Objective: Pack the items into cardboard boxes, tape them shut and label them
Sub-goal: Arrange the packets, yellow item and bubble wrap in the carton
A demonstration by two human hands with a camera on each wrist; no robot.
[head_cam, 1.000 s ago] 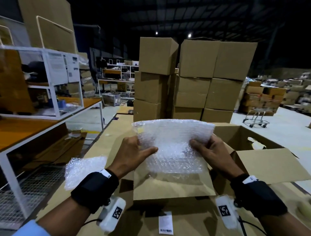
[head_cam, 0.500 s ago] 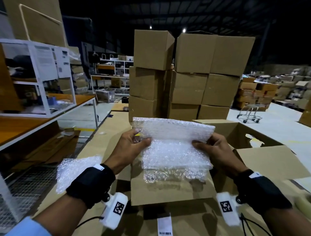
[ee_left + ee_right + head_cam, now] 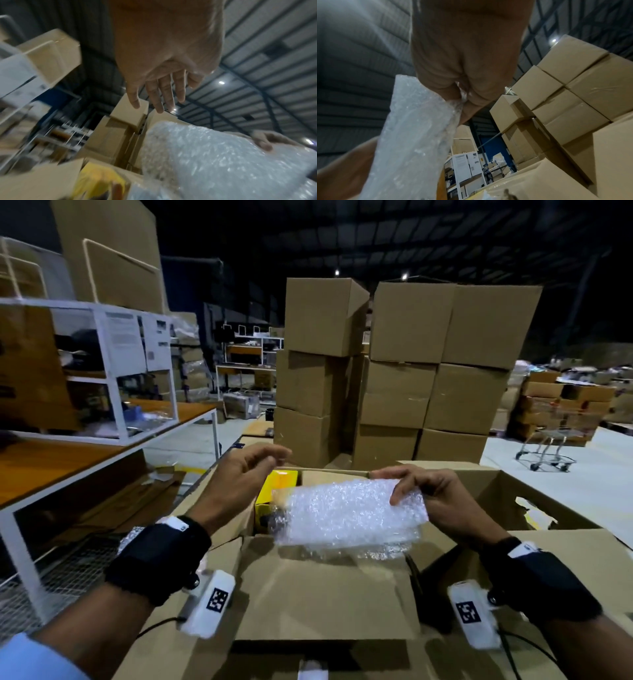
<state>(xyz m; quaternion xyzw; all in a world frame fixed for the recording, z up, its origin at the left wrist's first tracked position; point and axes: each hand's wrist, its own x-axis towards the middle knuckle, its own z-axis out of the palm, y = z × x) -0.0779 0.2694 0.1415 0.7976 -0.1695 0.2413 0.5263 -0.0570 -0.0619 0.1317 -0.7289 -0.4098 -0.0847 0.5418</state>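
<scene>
My right hand (image 3: 442, 505) pinched the bubble wrap (image 3: 349, 515) at its far right corner, over the open box (image 3: 325, 594); left hand (image 3: 239, 481) was free, fingers relaxed. Wrap looked light and floppy, so I'd grip an edge.

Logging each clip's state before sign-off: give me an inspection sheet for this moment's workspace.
Surface: flattened cardboard under the open cardboard box.
Job's things: bubble wrap held over the box; yellow item inside it.
Clutter: a second bubble wrap piece, mostly hidden behind the left wrist.
Hands: left hand off the wrap, fingers straight; right hand pinches the wrap's right edge.
Cables: black leads from both wrist cameras.
Surroundings: stacked boxes, white shelf rack, shopping trolley.
</scene>
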